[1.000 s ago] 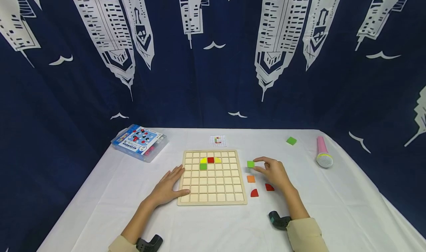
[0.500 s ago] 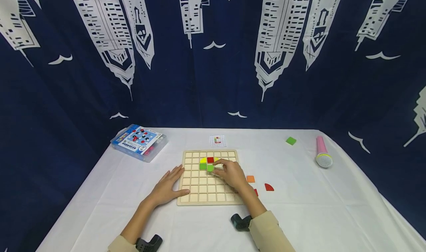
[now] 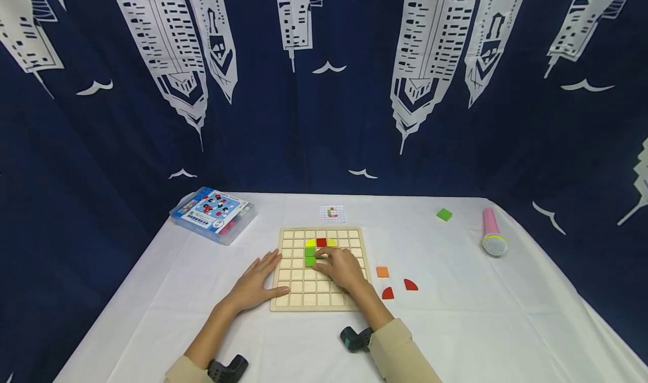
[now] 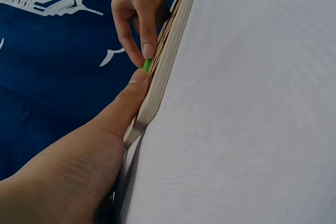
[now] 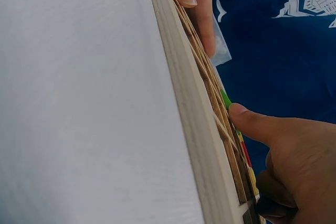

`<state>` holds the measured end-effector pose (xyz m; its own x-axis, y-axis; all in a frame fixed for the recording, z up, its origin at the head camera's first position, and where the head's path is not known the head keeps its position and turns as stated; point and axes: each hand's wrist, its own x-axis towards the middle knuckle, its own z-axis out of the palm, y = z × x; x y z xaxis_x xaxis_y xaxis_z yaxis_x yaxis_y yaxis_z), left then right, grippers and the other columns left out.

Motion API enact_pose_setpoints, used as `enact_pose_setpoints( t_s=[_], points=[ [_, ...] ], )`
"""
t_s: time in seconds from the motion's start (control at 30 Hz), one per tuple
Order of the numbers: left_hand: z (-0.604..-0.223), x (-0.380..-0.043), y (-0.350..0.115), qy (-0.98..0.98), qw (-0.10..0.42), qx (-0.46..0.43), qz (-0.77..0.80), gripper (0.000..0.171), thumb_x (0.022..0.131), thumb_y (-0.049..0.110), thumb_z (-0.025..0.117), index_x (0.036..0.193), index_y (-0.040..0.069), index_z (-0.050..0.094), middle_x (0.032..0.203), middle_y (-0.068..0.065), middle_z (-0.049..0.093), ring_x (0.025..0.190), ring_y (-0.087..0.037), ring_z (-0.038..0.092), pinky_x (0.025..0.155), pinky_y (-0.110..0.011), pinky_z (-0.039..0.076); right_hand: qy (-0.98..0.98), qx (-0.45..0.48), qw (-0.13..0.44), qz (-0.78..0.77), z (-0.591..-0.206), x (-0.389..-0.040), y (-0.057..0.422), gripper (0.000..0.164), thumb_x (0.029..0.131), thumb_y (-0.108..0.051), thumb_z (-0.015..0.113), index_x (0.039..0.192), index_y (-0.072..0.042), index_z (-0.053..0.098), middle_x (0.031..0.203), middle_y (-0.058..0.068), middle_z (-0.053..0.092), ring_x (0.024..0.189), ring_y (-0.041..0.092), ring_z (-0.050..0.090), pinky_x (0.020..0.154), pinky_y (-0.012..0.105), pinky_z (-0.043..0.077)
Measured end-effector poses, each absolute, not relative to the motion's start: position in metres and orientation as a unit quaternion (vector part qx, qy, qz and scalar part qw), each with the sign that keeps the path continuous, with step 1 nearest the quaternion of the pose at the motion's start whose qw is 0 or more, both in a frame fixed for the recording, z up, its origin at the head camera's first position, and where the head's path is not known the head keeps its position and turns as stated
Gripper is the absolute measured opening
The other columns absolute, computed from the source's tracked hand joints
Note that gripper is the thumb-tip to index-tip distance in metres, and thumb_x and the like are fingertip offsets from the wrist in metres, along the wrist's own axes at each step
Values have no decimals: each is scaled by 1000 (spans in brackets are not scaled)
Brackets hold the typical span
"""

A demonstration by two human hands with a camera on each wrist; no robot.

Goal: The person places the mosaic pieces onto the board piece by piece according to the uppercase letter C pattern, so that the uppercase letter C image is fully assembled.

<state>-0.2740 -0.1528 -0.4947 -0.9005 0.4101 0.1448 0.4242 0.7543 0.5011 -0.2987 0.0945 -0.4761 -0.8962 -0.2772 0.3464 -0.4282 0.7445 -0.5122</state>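
Note:
A wooden grid board [image 3: 296, 302] lies on the white table. In its upper rows sit a yellow tile [image 3: 310, 243], a red square tile [image 3: 321, 242], another yellow tile [image 3: 332, 242] and a green square tile [image 3: 310, 252]. My right hand [image 3: 341, 266] reaches over the board, thumb and index finger pinching a second green square tile [image 3: 310, 262] just below the first; the left wrist view shows this green tile [image 4: 147, 65] at the fingertips. With fingers spread, my left hand [image 3: 250, 289] rests along the board's left edge, thumb over its lower left corner.
Right of the board lie an orange square tile [image 3: 382, 272] and two red quarter-round tiles, one nearer [image 3: 387, 293]. Farther off are a green tile [image 3: 444, 215] and a pink microphone [image 3: 492, 232]. A pattern card [image 3: 332, 213] and a plastic box [image 3: 214, 215] stand behind.
My right hand has carried the green square tile from right of the board leftward, bringing it into line under the other green tile. My left hand has stayed on the board's edge.

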Motion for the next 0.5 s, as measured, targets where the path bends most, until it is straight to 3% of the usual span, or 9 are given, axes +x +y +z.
enact_pose_setpoints(
  t_s=[0.5],
  points=[
    [-495,-276,-153,-939,4,-218,-267,95,76,63,61,146,9,27,152,-4,19,139,-21,13,113,-39,7,-921,174,125,325,-472,-291,105,27,76,-32,76,98,-18,71,50,-9,36,48,7,25,40,22,24]
  ],
)
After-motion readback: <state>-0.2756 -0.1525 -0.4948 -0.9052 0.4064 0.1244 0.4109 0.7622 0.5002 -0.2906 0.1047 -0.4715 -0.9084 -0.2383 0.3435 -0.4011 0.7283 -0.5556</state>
